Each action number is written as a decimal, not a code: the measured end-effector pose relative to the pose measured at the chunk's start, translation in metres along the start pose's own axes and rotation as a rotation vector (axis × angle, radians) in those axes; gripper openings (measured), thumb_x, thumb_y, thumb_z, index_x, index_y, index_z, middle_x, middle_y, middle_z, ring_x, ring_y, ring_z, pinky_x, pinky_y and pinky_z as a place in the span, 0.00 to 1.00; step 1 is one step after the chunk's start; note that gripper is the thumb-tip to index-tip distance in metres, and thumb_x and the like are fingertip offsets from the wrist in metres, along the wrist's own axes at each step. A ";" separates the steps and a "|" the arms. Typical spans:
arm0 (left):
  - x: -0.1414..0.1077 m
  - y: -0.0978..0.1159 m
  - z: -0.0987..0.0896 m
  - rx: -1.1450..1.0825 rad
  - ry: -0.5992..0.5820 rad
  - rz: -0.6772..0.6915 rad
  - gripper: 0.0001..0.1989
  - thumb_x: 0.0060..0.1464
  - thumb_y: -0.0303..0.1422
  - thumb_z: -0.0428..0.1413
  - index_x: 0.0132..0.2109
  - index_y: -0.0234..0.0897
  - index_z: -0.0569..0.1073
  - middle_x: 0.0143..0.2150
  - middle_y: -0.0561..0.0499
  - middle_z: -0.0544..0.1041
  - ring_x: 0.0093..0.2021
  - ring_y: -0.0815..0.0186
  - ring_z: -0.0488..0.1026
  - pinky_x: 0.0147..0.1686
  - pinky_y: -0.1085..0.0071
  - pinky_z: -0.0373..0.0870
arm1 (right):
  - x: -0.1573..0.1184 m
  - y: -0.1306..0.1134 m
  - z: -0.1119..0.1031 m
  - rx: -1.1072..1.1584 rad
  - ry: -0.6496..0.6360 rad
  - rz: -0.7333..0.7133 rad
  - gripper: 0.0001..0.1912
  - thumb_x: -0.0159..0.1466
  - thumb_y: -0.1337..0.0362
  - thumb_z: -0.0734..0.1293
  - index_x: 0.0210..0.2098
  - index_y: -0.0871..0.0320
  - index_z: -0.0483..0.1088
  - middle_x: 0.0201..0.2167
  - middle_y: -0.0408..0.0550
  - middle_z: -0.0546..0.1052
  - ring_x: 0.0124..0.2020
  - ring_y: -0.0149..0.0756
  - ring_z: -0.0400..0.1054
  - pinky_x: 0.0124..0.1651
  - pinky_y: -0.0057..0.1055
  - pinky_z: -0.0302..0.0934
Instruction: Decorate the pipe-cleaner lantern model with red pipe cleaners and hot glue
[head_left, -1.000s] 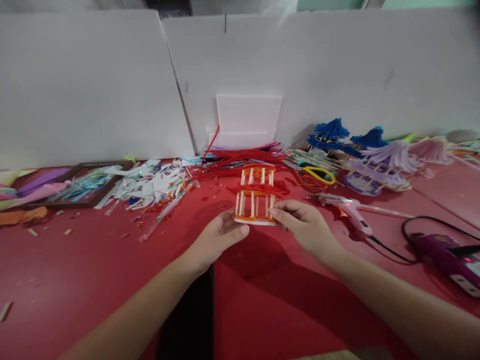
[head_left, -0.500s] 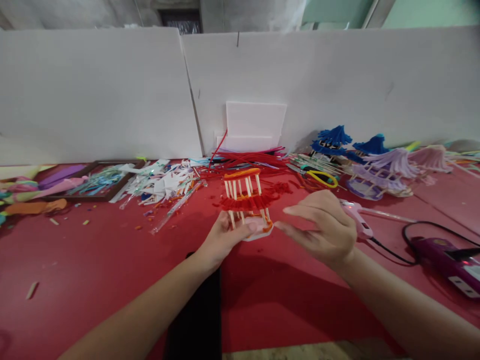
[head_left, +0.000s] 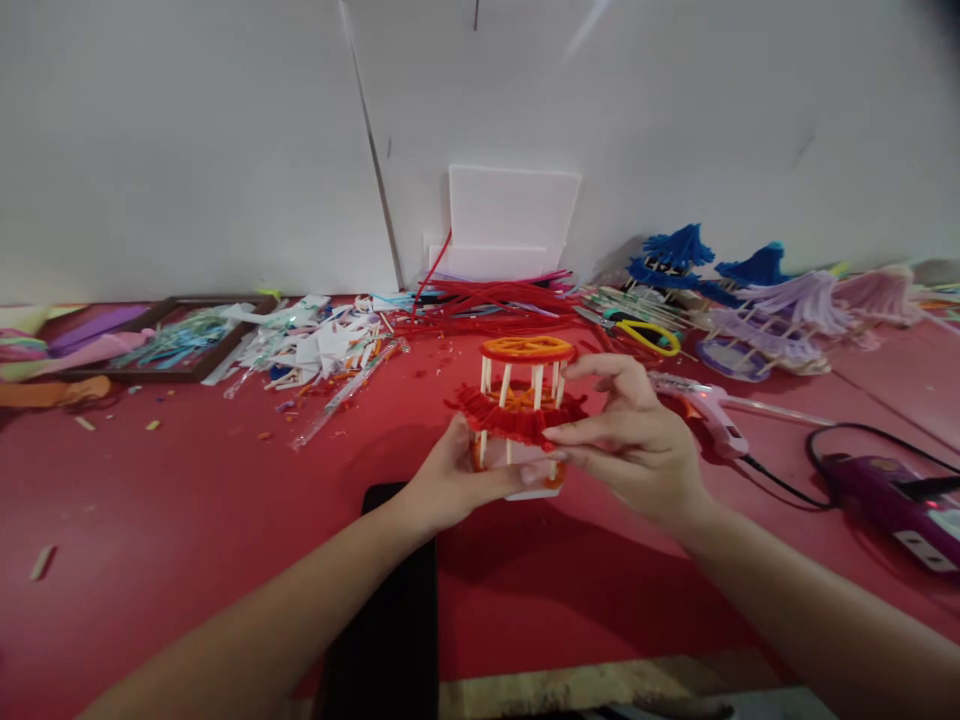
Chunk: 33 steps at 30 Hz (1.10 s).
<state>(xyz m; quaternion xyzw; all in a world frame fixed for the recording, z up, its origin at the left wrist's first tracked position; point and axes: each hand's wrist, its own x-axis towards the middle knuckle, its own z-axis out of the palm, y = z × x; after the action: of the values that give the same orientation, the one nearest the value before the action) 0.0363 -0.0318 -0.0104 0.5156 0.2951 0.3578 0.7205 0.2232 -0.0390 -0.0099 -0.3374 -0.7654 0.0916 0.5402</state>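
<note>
Over the red desk (head_left: 187, 520), we held the small tower (head_left: 519, 418) upright, our left hand (head_left: 442, 490) gripping its base (head_left: 541, 493), our right hand (head_left: 637, 445) pinching its red fringe (head_left: 495, 415); we judged this an adjusting step, the next move calling for a light touch.

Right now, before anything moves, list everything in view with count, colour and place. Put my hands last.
Stick model: one, red and orange, centre
Thin strips: many, mostly red, behind the model
White sheets: at least two, white, behind the strips
Panels: two, pale grey, back
Roofed models: at least four, blue, lilac, pink, back right
Hand tool: at least one, yellow handle, right of centre
Glue gun: one, pink, right
Power strip: one, purple, far right
Frame: one, brown, back left
Scraps: uncounted, mostly white, beside the frame
Dark slab: one, black, front
Table: one, red, beneath
Left hand: one, bare, gripping the model's base
Right hand: one, bare, at the model's fringe
</note>
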 end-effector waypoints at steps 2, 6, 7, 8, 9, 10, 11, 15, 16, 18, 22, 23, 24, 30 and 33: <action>0.000 -0.001 -0.001 0.006 -0.013 0.015 0.27 0.46 0.31 0.65 0.54 0.34 0.69 0.56 0.38 0.73 0.53 0.52 0.74 0.50 0.62 0.71 | -0.001 -0.001 0.000 0.046 -0.006 0.095 0.09 0.55 0.66 0.73 0.33 0.44 0.79 0.49 0.46 0.68 0.54 0.43 0.61 0.54 0.46 0.59; -0.001 -0.006 -0.004 0.053 -0.015 0.042 0.25 0.47 0.32 0.65 0.52 0.34 0.70 0.54 0.39 0.76 0.51 0.54 0.75 0.50 0.62 0.71 | -0.003 -0.003 0.000 0.093 0.016 0.174 0.07 0.53 0.64 0.74 0.31 0.43 0.79 0.59 0.41 0.62 0.62 0.47 0.53 0.64 0.51 0.49; -0.001 -0.007 -0.004 0.070 -0.009 0.045 0.24 0.47 0.32 0.64 0.52 0.35 0.70 0.53 0.40 0.76 0.51 0.55 0.75 0.50 0.62 0.71 | -0.003 -0.003 0.000 0.108 0.016 0.189 0.06 0.53 0.63 0.74 0.30 0.43 0.79 0.60 0.40 0.61 0.63 0.48 0.52 0.65 0.51 0.46; -0.001 -0.008 -0.005 0.084 -0.003 0.051 0.23 0.47 0.32 0.64 0.51 0.35 0.71 0.52 0.41 0.77 0.50 0.55 0.76 0.49 0.62 0.71 | -0.003 -0.004 0.000 0.123 0.012 0.208 0.05 0.53 0.62 0.74 0.30 0.43 0.79 0.61 0.39 0.61 0.63 0.49 0.51 0.66 0.51 0.45; -0.001 -0.009 -0.006 0.092 -0.001 0.060 0.23 0.47 0.32 0.64 0.51 0.35 0.71 0.52 0.41 0.77 0.50 0.55 0.76 0.50 0.62 0.71 | -0.003 -0.004 0.000 0.139 0.007 0.226 0.04 0.52 0.61 0.74 0.29 0.44 0.79 0.61 0.39 0.61 0.64 0.49 0.51 0.66 0.51 0.45; -0.001 -0.010 -0.006 0.095 -0.003 0.072 0.23 0.47 0.32 0.65 0.51 0.36 0.71 0.52 0.41 0.77 0.50 0.55 0.76 0.50 0.61 0.71 | -0.003 -0.003 0.000 0.151 -0.001 0.245 0.03 0.52 0.60 0.75 0.28 0.44 0.79 0.61 0.39 0.61 0.64 0.49 0.51 0.66 0.51 0.45; -0.001 -0.010 -0.007 0.090 -0.002 0.084 0.23 0.47 0.32 0.65 0.51 0.36 0.71 0.52 0.41 0.77 0.50 0.55 0.76 0.50 0.61 0.70 | -0.003 -0.003 0.000 0.161 -0.006 0.258 0.03 0.52 0.60 0.75 0.28 0.45 0.79 0.62 0.39 0.61 0.64 0.49 0.50 0.66 0.51 0.47; 0.000 -0.010 -0.005 0.061 0.018 0.073 0.24 0.46 0.33 0.65 0.51 0.37 0.71 0.52 0.41 0.77 0.50 0.54 0.75 0.49 0.60 0.71 | -0.005 0.002 0.000 0.175 -0.025 0.229 0.02 0.54 0.60 0.73 0.28 0.48 0.78 0.64 0.41 0.58 0.66 0.50 0.50 0.64 0.53 0.51; -0.001 -0.010 -0.005 0.059 0.031 0.067 0.24 0.46 0.32 0.65 0.51 0.37 0.71 0.52 0.41 0.77 0.50 0.54 0.75 0.49 0.60 0.71 | -0.005 0.003 0.001 0.162 -0.029 0.197 0.01 0.55 0.60 0.72 0.28 0.49 0.78 0.64 0.41 0.57 0.66 0.49 0.50 0.64 0.54 0.51; -0.001 -0.011 -0.004 0.051 0.062 0.064 0.23 0.45 0.32 0.65 0.50 0.36 0.71 0.51 0.41 0.77 0.49 0.54 0.76 0.49 0.60 0.71 | -0.006 0.004 0.001 0.089 -0.031 0.115 0.02 0.56 0.60 0.72 0.31 0.49 0.77 0.64 0.42 0.56 0.66 0.51 0.49 0.64 0.57 0.49; -0.003 -0.013 -0.003 -0.011 0.049 0.093 0.23 0.43 0.32 0.67 0.47 0.37 0.72 0.47 0.44 0.79 0.43 0.56 0.78 0.46 0.60 0.73 | -0.006 -0.001 0.002 -0.146 0.008 -0.040 0.15 0.52 0.59 0.74 0.40 0.47 0.75 0.63 0.46 0.53 0.66 0.56 0.46 0.63 0.57 0.49; -0.003 -0.013 -0.003 -0.027 0.040 0.097 0.23 0.41 0.31 0.67 0.46 0.37 0.72 0.46 0.45 0.80 0.42 0.57 0.78 0.45 0.60 0.73 | -0.006 -0.003 0.002 -0.178 0.023 -0.070 0.15 0.52 0.60 0.74 0.40 0.47 0.75 0.62 0.46 0.53 0.65 0.56 0.47 0.63 0.57 0.50; -0.002 -0.013 -0.002 -0.036 0.040 0.099 0.22 0.40 0.31 0.67 0.45 0.37 0.72 0.45 0.45 0.80 0.42 0.57 0.78 0.45 0.59 0.73 | -0.005 -0.005 0.002 -0.198 0.034 -0.093 0.13 0.53 0.61 0.74 0.38 0.47 0.75 0.60 0.46 0.54 0.64 0.55 0.49 0.62 0.56 0.52; -0.001 -0.012 -0.002 0.031 0.084 0.139 0.21 0.40 0.29 0.67 0.43 0.36 0.71 0.44 0.45 0.80 0.45 0.57 0.77 0.48 0.59 0.71 | -0.003 -0.012 0.003 -0.219 0.026 -0.119 0.07 0.53 0.66 0.73 0.31 0.48 0.74 0.56 0.47 0.58 0.59 0.54 0.55 0.58 0.58 0.54; -0.001 -0.012 -0.003 0.051 0.065 0.145 0.23 0.42 0.30 0.67 0.46 0.36 0.70 0.47 0.43 0.79 0.46 0.56 0.77 0.49 0.59 0.70 | -0.005 -0.012 0.003 -0.205 0.030 -0.089 0.06 0.54 0.65 0.73 0.30 0.46 0.75 0.56 0.46 0.60 0.58 0.54 0.57 0.56 0.57 0.57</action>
<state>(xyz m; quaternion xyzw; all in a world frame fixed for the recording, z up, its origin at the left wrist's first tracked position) 0.0362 -0.0336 -0.0225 0.5419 0.2894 0.4178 0.6693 0.2168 -0.0505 -0.0089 -0.3577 -0.7769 -0.0162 0.5179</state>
